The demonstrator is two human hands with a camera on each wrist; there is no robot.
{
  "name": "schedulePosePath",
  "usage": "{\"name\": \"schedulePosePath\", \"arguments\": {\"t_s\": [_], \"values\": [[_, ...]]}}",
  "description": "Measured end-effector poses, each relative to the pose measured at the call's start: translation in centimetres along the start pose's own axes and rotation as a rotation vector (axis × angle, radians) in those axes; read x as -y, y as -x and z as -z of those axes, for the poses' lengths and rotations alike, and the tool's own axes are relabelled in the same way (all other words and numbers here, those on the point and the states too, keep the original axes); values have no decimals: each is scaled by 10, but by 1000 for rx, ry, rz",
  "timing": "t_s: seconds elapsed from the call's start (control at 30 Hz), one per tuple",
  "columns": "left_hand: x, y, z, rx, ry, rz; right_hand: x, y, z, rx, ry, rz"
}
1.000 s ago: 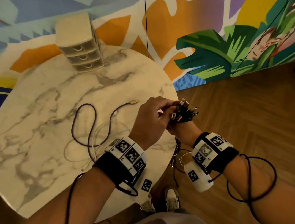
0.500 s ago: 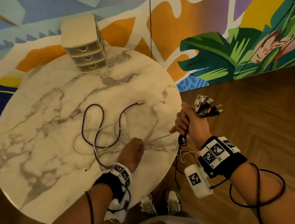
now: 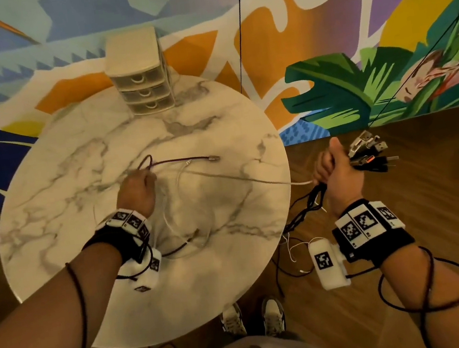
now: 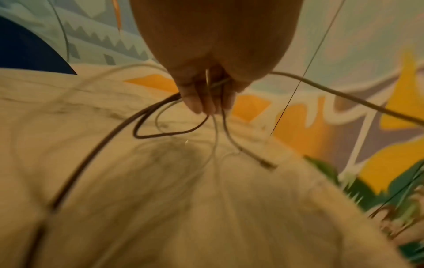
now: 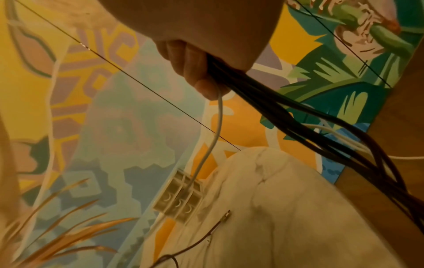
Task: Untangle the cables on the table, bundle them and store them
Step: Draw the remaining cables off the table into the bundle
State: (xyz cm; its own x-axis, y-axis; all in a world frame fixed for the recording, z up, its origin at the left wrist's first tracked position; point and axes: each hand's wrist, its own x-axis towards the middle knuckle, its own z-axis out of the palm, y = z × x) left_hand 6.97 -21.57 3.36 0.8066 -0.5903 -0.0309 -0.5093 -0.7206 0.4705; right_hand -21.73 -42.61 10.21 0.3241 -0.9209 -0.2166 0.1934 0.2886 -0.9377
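On the round marble table (image 3: 60,194) lie a dark purple cable (image 3: 180,160) and thin white cables (image 3: 171,224). My left hand (image 3: 137,189) is over the table's middle and grips the purple and white cables together (image 4: 206,101). My right hand (image 3: 334,169), off the table's right edge above the floor, grips a bundle of cables (image 5: 263,101) with several plug ends (image 3: 370,150) fanning out past the fist. A white cable (image 3: 240,178) stretches taut across the table from the left hand to the right hand. Dark cables (image 3: 303,217) hang below the right fist.
A small beige three-drawer organiser (image 3: 138,78) stands at the table's far edge against the painted wall. Wooden floor (image 3: 404,239) lies to the right. My shoes (image 3: 252,318) show below the table's near edge. Loose cables trail on the floor beside them.
My left hand left the right hand's plug bundle, dropped to the table, then moved up to the table's middle and gathered the purple and white cables. The right hand drew rightward, tightening the white cable.
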Motion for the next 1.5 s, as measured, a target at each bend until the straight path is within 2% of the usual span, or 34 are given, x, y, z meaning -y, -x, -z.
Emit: {"name": "schedulePosePath", "arguments": {"t_s": [0.03,0.07,0.13,0.17,0.27,0.3,0.33,0.4,0.5,0.6,0.7,0.73,0.8,0.9,0.93,0.97,1.03,1.13,1.17,1.23,1.3,1.33,1.43,1.5], "values": [[-11,-4,5,-55,39,-10,-4,-1,-1,-11,33,-9],[-19,-6,9,-45,74,-19,-6,1,-5,-17,64,-28],[-41,-2,18,82,101,-38,-9,6,-12,-20,135,-78],[-53,3,24,90,93,-68,-9,10,-16,4,185,-88],[-99,24,44,-51,-52,-228,-10,25,-32,239,373,-108],[-114,34,45,-44,-149,-303,-14,30,-39,331,405,-132],[-128,45,42,-8,-254,-388,-16,36,-48,397,410,-169],[-146,69,29,108,-387,-536,-21,44,-61,435,378,-250],[-149,85,12,163,-324,-620,-23,45,-67,518,304,-254],[-134,87,-6,191,-150,-571,-26,41,-62,507,317,-208],[-93,75,-27,327,-48,-381,-31,33,-52,446,278,-199],[-79,66,-27,325,-39,-320,-31,29,-49,425,244,-204],[-63,44,-15,190,-12,-297,-28,22,-42,404,216,-202],[-60,18,9,-32,33,-390,-27,15,-37,339,211,-199],[-55,12,10,-34,4,-406,-26,14,-37,308,207,-187],[-49,9,8,27,-50,-383,-25,12,-37,286,203,-167],[-33,6,5,115,-104,-272,-23,9,-35,258,194,-118],[-25,3,16,-139,8,-242,-18,6,-30,220,203,-69],[-22,2,19,-178,26,-250,-15,6,-27,205,195,-49],[-8,0,19,-80,-15,-202,-3,6,-25,145,140,-23],[9,-2,21,51,-11,-72,4,2,-22,89,67,-39],[12,-2,24,27,29,-42,5,0,-19,71,68,-37],[2,-5,36,-189,113,-45,2,-5,-12,16,108,-44],[-1,-6,38,-200,54,-68,0,-5,-12,6,109,-60]]}}
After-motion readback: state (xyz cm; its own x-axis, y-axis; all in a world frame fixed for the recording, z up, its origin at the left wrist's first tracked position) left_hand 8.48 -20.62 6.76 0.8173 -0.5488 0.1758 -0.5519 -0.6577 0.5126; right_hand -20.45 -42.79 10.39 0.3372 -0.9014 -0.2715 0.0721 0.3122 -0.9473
